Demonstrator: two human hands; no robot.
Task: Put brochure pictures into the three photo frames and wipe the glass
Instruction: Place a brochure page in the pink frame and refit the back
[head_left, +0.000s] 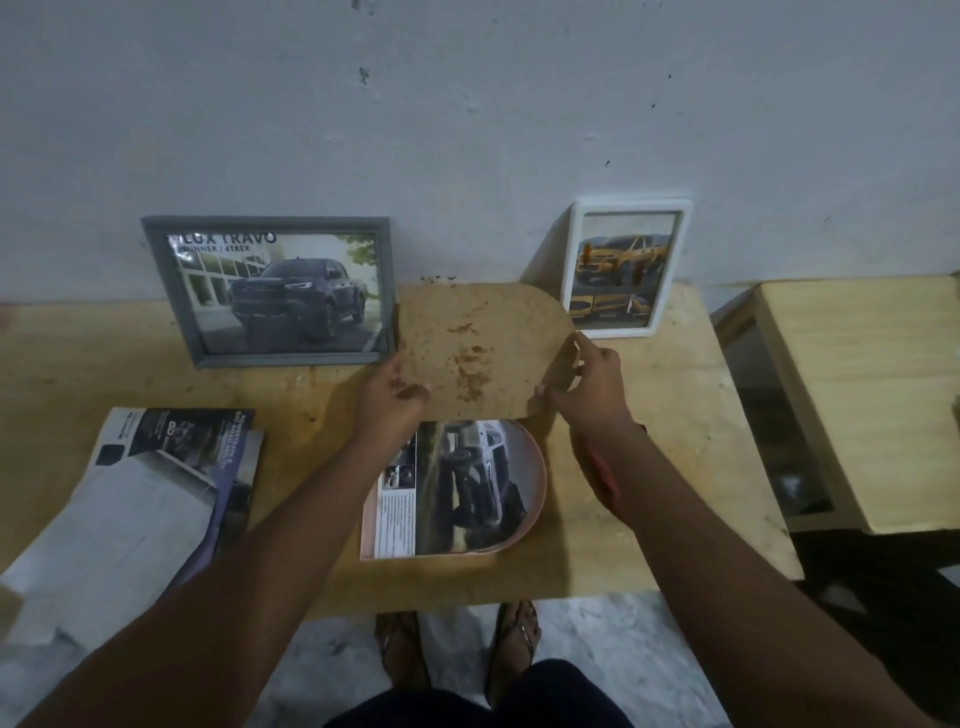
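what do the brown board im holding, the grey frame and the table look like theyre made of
The backing board, pinched by the left hand and right hand: likely fibreboard or thick card, matt brown, stained and thin-edged. The grey frame: probably painted wood, matt with moulded edges; could be plastic. The table: looks like bare plywood, pale with visible grain.

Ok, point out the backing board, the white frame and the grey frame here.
backing board (483, 343), head view, its stained middle.
white frame (631, 205), head view, its top rail.
grey frame (291, 358), head view, its bottom rail.
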